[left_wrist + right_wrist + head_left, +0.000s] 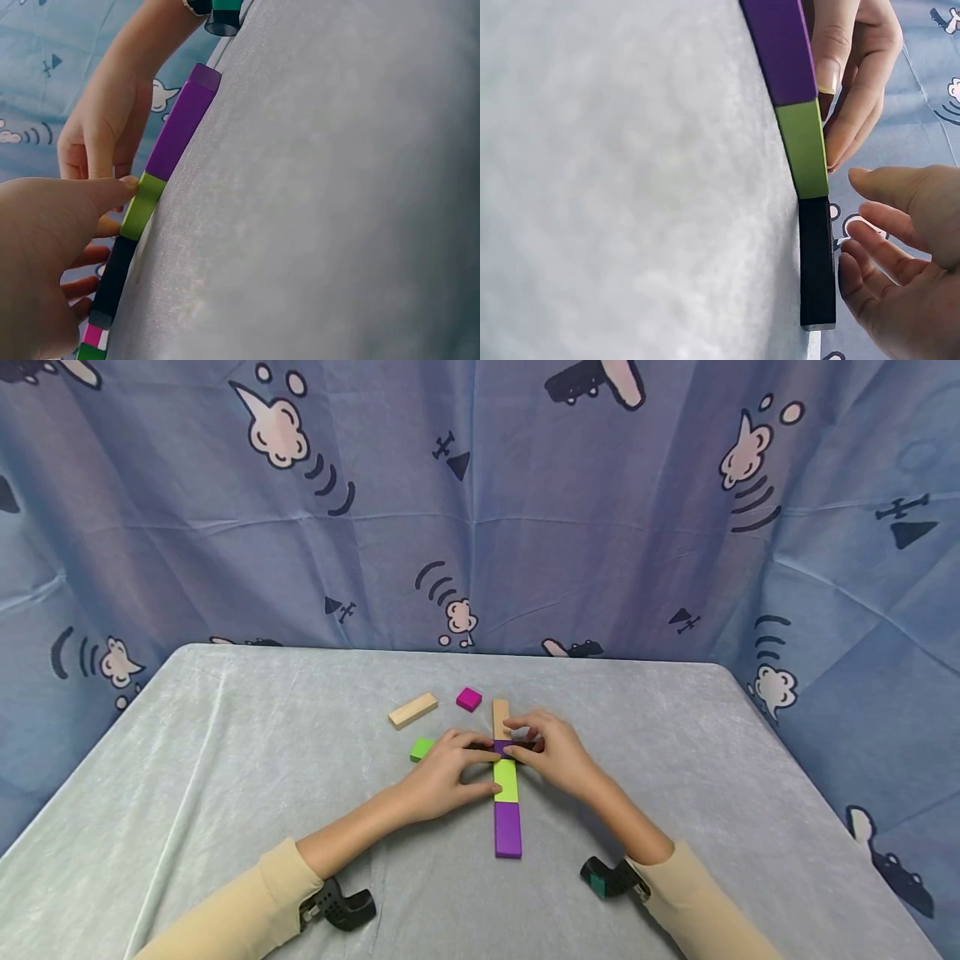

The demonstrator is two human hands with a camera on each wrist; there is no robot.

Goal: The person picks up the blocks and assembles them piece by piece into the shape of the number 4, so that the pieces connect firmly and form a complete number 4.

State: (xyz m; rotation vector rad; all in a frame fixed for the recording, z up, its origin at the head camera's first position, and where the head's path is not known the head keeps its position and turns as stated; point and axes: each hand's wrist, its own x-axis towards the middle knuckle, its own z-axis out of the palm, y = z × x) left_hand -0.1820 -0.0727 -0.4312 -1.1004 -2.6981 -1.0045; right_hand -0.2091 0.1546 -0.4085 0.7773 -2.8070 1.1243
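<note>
A row of flat blocks runs away from me on the table: a purple block [507, 831] nearest, a lime block [507, 783], a small dark purple square [498, 748], then a wooden block [500, 714]. Dark block [116, 276] parts extend sideways at the square, partly hidden by fingers. From the left, my left hand [442, 777] reaches in, its thumb and fingertips touching the lime block's side. On the opposite side, the right hand [557, 755] has its thumb at the square and its forefinger by the wooden block, the dark block [817, 262] between.
Left of the row lie a loose wooden block [412, 711], a magenta piece [468, 699] and a green block [421, 748], partly behind the left hand. A pale cloth [300, 718] covers the table, with a patterned blue curtain [405, 543] behind it.
</note>
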